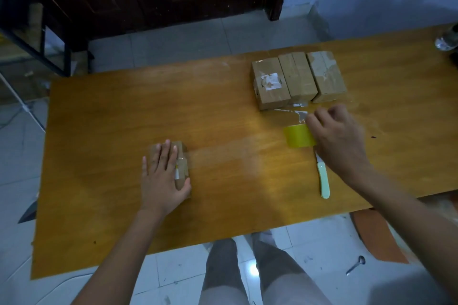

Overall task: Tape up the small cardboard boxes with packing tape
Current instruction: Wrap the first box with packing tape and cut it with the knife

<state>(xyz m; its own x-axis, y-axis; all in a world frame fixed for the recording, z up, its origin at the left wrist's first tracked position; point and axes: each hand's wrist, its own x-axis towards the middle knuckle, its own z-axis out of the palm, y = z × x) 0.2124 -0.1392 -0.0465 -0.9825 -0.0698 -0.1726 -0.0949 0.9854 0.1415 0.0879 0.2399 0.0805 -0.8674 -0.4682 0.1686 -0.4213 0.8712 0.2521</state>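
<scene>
Brown cardboard is what the head view turns on: one small cardboard box point(182, 168) lies on the wooden table point(111, 119) toward its left, its long axis running away from the person, with some tape and a white label scrap already on its top. The left hand point(162, 176) rests flat on it, fingers straight and spread, thumb against its near right corner, pressing it down rather than gripping. Well apart to the right, the right hand point(338, 136) curls over a yellow packing tape roll point(298, 135), fingers bent round its rim. So the tape sits to the right of the box, and the right hand is the nearer one to bring it across. Just below that hand lies a knife with a pale green handle point(324, 181). Three more cardboard boxes point(298, 78) stand side by side, touching, at the far edge
</scene>
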